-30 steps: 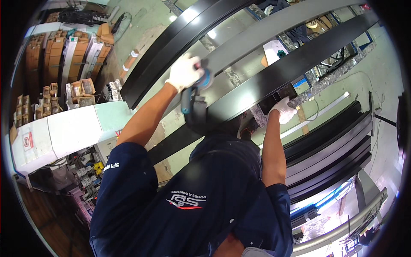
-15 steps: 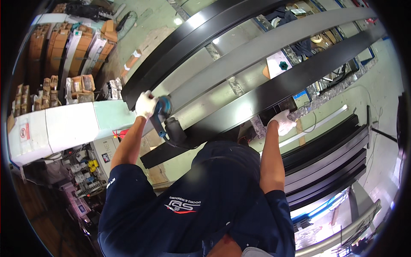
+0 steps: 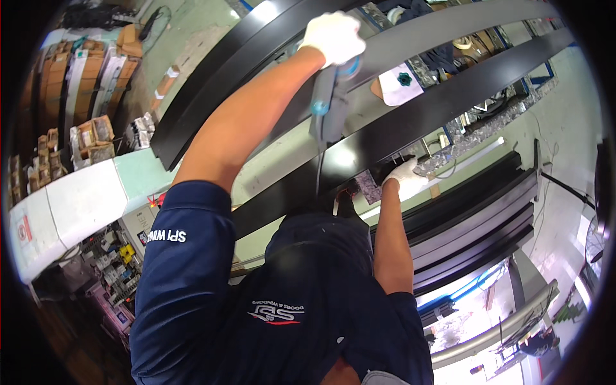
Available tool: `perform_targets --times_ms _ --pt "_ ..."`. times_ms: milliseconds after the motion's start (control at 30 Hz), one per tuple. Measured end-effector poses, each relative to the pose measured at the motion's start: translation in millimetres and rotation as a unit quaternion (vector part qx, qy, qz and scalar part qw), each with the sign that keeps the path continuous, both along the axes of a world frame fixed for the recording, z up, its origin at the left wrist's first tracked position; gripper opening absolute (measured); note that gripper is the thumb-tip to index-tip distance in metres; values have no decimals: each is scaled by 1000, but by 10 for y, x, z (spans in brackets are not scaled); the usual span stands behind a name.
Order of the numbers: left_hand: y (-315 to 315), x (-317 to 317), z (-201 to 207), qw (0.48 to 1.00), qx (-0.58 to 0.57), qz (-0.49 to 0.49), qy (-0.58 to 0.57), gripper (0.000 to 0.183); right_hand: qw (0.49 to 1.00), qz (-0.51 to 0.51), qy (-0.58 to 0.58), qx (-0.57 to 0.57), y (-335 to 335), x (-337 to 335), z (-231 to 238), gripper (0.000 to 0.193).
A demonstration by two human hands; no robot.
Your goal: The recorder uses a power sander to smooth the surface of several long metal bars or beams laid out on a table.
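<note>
My left hand [image 3: 333, 40], in a white glove, is closed on a blue and grey power sander [image 3: 324, 88]. Its dark dust box [image 3: 331, 123] points back toward me, and a cord trails from it. The sander is over a long grey profile [image 3: 443, 35]; its underside is hidden, so contact cannot be seen. My left arm is stretched far forward. My gloved right hand [image 3: 404, 178] is at the wrapped bench rail [image 3: 471, 151], beside a long black profile [image 3: 423, 115], with its fingers extended and nothing visible in them.
Another black profile [image 3: 215, 93] lies along the far side. More dark profiles [image 3: 475, 221] are stacked at the right. A white and green padded bench [image 3: 83, 192] stands left, with cardboard-wrapped bundles [image 3: 80, 83] behind it. A white sheet with a green knob [image 3: 399, 83] lies under the profiles.
My left hand has carried the sander forward and to the right along the grey profile. My right hand has stayed by the rail while the whole view shifted slightly.
</note>
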State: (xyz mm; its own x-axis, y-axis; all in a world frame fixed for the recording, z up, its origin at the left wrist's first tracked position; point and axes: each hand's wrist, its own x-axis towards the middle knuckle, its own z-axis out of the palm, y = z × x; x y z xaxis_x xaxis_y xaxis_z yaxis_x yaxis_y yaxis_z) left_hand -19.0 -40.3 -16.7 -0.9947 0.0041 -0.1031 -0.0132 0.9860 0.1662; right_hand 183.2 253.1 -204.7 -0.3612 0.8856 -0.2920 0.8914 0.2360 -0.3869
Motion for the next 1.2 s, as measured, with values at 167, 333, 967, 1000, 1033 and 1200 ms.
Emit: perform_targets --times_ms 167,333,967,1000,1033,1200 --pt "515 -857 164 997 25 -62 41 38 1000 -4 -12 -16 -105 -75 244 68" --pt "665 -874 127 991 50 -124 30 35 1000 -10 -10 0 30 -49 -13 66" --pt "-2047 3489 23 959 -23 280 -38 34 1000 17 -13 -22 158 77 -147 72" --pt "-2181 3746 16 948 -25 314 -37 35 1000 12 -15 -17 166 62 -139 70" --pt "-2360 4068 -2 937 -45 345 -23 35 1000 11 -12 -23 99 56 -119 70" --pt "-2261 4355 5 917 -42 395 -44 31 999 10 30 4 -26 57 -59 61"
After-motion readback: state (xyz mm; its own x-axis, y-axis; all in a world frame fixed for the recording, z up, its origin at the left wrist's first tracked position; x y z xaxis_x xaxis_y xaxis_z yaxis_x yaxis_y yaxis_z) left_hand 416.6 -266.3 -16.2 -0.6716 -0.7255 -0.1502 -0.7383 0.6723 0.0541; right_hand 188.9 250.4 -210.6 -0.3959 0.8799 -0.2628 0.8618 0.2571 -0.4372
